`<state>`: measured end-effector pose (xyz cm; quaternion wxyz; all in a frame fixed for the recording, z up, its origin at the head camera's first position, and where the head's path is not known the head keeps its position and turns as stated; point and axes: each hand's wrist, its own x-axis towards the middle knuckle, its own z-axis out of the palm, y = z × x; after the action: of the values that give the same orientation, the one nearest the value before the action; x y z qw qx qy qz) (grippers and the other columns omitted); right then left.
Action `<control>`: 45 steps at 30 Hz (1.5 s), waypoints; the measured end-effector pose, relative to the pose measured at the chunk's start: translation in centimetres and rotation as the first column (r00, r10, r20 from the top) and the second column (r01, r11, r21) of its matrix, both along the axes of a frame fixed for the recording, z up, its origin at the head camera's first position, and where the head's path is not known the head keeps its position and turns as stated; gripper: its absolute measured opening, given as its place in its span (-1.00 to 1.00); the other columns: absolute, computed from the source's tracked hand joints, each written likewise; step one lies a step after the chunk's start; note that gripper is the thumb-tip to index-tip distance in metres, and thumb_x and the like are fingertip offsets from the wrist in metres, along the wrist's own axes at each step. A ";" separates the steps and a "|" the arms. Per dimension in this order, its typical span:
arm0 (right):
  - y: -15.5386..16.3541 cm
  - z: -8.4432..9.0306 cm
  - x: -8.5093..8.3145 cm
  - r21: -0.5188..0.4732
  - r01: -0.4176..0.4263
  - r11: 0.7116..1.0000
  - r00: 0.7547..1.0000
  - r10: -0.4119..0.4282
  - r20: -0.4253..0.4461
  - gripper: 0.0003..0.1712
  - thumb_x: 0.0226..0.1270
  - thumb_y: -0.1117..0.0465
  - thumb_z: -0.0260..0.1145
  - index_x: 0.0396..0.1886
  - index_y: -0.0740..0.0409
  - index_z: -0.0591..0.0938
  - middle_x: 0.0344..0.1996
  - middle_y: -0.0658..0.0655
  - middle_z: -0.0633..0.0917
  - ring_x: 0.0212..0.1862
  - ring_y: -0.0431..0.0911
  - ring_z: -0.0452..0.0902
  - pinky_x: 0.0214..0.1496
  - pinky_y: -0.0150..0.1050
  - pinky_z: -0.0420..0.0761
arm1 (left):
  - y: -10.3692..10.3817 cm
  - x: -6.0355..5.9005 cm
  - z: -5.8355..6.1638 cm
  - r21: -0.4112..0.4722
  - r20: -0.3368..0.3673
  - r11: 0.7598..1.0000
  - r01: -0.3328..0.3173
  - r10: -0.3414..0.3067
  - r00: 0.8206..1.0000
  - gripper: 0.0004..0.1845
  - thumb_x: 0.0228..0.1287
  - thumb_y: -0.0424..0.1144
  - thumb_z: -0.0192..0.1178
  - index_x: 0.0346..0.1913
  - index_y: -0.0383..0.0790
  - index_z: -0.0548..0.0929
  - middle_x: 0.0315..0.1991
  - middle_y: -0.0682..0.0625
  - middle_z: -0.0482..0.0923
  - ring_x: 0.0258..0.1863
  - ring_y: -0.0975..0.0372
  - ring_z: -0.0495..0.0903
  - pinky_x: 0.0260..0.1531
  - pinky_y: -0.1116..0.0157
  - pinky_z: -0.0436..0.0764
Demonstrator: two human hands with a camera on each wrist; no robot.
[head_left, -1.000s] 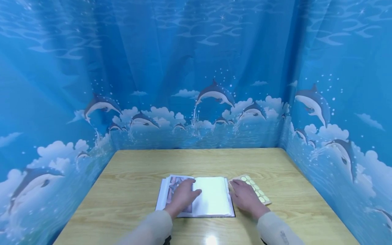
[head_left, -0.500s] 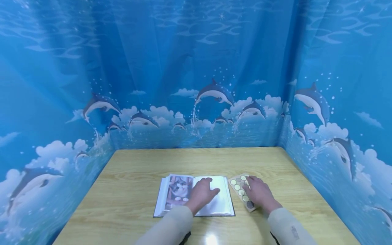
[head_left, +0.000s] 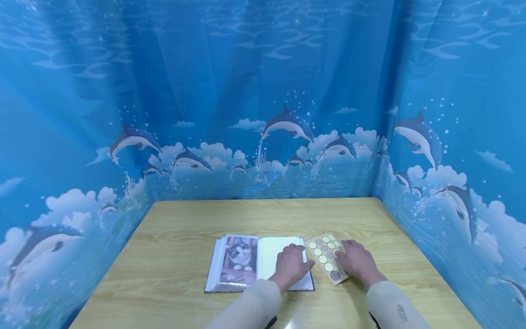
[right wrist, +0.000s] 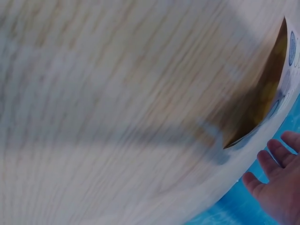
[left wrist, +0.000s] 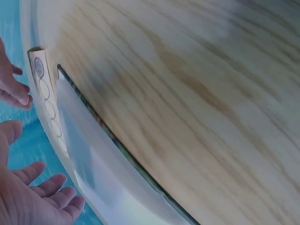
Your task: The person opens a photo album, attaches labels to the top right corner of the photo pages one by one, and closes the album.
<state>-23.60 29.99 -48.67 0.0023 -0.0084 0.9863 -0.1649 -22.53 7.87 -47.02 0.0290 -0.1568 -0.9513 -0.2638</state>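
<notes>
A photo album lies open, with a cat photo in its left page and a pale right page. Over that right page is my left hand, its fingers loosely bent around nothing. In the left wrist view the album's dark edge runs diagonally below the palm. Right of the album lies a card sheet of round pale stickers, one of them darker. My right hand is at the sheet's right side, fingers spread and relaxed. In the right wrist view the sheet's near edge bows up off the table.
The wooden table extends around the album and the sheet. Blue curtains printed with dolphins and clouds hang at the back and both sides.
My left hand has moved right from the cat photo to the right page, uncovering the photo. The right hand has slid from the sheet's left part to its right side.
</notes>
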 end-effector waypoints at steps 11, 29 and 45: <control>0.4 -0.1 0.1 0.017 0.008 1.000 1.000 -0.009 0.024 -0.33 0.49 0.05 0.09 0.28 0.59 0.37 0.23 0.61 0.38 0.26 0.47 0.29 0.22 0.39 0.34 | 2.2 -0.1 -1.7 -0.101 0.042 0.995 0.006 -0.001 0.999 -0.46 0.27 0.12 0.27 0.15 -0.19 0.64 0.24 -0.19 0.47 0.33 -0.02 0.35 0.33 0.02 0.32; 0.2 -0.4 0.2 0.051 0.008 0.999 0.999 -0.011 0.046 -0.36 0.52 0.05 0.03 0.24 0.58 0.41 0.22 0.60 0.39 0.24 0.48 0.29 0.22 0.42 0.31 | 3.2 -0.3 -2.7 -0.268 -0.033 0.963 0.019 -0.029 0.999 -0.63 0.36 0.06 0.16 -0.03 -0.14 0.73 0.16 -0.07 0.54 0.26 0.08 0.40 0.34 0.03 0.30; -0.2 -0.5 -0.1 0.100 -0.018 0.995 0.998 0.012 0.062 -0.48 0.53 0.08 0.00 0.11 0.46 0.56 0.06 0.51 0.53 0.12 0.40 0.43 0.12 0.38 0.40 | 3.6 0.3 -2.3 -0.294 0.044 0.950 0.105 -0.096 0.994 -0.65 0.25 -0.16 0.23 0.10 -0.07 0.67 0.16 0.07 0.59 0.34 0.11 0.36 0.41 -0.12 0.15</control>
<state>-23.71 29.79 -49.18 0.0344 -0.0107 0.9927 -0.1154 -22.21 11.44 -49.28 -0.0219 -0.2039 -0.9711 -0.1218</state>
